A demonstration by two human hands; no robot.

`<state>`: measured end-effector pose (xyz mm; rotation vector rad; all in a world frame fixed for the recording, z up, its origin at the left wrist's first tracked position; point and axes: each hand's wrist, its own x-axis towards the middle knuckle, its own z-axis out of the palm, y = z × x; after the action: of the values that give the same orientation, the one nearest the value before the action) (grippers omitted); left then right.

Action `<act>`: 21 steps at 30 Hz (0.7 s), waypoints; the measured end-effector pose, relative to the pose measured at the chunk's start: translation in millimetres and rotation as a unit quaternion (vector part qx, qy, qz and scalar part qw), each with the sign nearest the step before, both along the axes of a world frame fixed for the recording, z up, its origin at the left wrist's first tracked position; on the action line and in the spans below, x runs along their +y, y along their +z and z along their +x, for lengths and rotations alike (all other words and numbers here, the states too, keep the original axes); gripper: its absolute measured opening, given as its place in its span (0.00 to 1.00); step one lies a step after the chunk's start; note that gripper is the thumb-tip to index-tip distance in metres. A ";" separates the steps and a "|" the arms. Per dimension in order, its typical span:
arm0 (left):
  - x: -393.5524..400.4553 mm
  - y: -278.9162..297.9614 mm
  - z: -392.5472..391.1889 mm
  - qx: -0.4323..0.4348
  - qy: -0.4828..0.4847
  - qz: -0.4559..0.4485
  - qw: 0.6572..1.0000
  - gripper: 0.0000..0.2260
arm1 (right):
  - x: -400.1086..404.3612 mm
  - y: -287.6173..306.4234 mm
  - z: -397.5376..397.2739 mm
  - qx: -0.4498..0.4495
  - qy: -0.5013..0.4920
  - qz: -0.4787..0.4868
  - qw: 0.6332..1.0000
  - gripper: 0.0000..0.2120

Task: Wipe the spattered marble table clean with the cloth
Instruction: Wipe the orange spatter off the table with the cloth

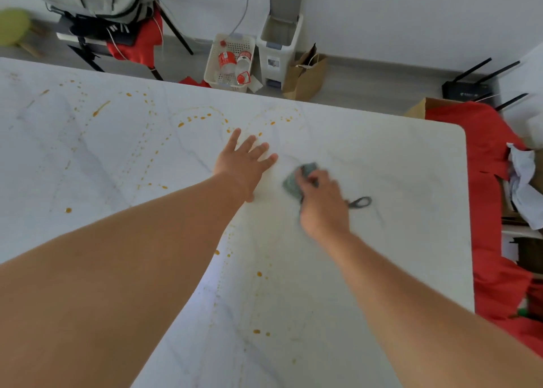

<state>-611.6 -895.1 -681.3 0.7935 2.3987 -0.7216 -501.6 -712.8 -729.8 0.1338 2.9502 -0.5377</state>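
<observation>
Gripping one cloth (298, 179), right hand (321, 204), one table (382, 158)

Both forearms bare (no sleeves, rings or watch), hands (244, 164) ungloved.

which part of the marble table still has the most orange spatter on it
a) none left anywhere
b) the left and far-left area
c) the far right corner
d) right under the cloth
b: the orange sauce spatter is thickest across the left and far side of the white marble table, while the right hand grips the grey-green cloth on a patch that looks clean and the left hand lies flat beside it.
</observation>
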 end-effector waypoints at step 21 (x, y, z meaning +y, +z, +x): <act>-54.4 -4.0 205.4 0.047 0.143 0.308 0.940 0.17 | -8.1 8.1 172.8 -0.115 0.197 -0.116 0.967 0.21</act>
<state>-406.2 -949.5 -685.3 0.6162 2.7794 0.1287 -328.8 -720.8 -721.7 -0.3804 2.5659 -0.7391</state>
